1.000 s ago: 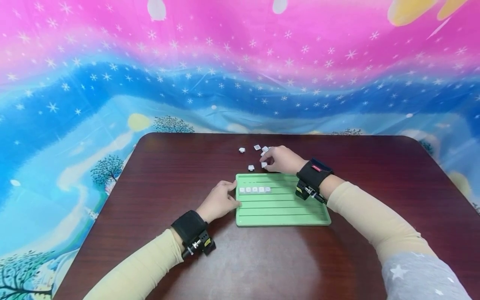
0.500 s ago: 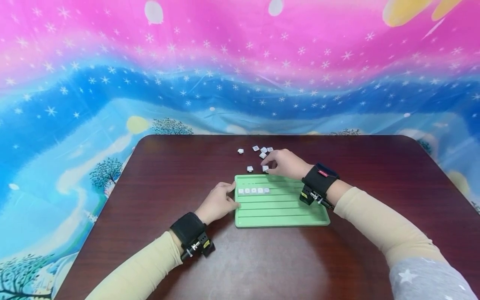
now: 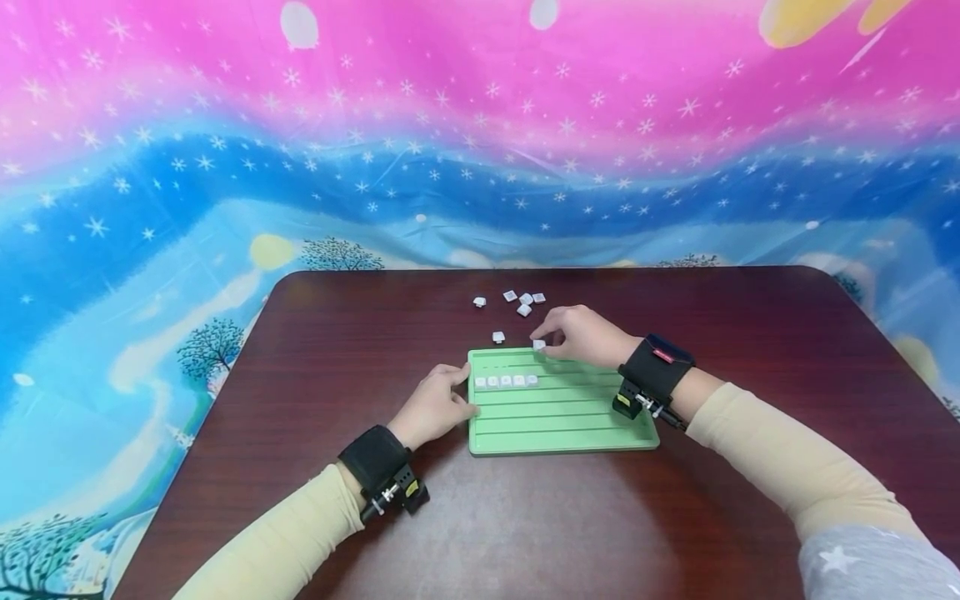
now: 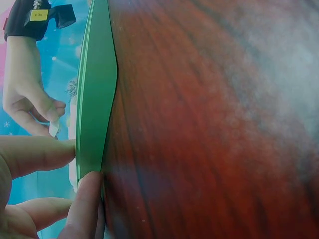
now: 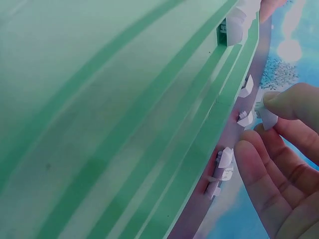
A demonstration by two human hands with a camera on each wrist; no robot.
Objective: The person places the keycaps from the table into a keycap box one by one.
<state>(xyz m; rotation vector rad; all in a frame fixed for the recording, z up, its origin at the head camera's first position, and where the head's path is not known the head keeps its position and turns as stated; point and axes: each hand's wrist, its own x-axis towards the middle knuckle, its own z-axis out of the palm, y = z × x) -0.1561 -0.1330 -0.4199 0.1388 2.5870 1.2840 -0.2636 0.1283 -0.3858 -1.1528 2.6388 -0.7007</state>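
Note:
My right hand [image 3: 588, 335] pinches a white keycap [image 3: 538, 345] between thumb and fingers, over the back edge of the green grooved tray [image 3: 570, 421]. In the right wrist view, this keycap [image 5: 268, 117] is tilted, its hollow underside partly showing. My left hand [image 3: 433, 406] grips the tray's left edge; the left wrist view shows its fingertips [image 4: 88, 186] against the tray's side and rim. Several white keycaps [image 3: 506, 382] stand in a row in one groove at the tray's left, side by side.
Behind the tray, several loose keycaps [image 3: 525, 299] lie in a cluster on the dark wooden table [image 3: 360, 333]. One keycap [image 3: 498, 337] lies just behind the tray's back rim, another keycap [image 3: 479, 302] farther back left. A patterned cloth [image 3: 480, 150] hangs behind the table.
My right hand has drawn back from the loose keycaps toward the tray's back edge and slightly right, carrying one keycap. The left hand stays at the tray's edge.

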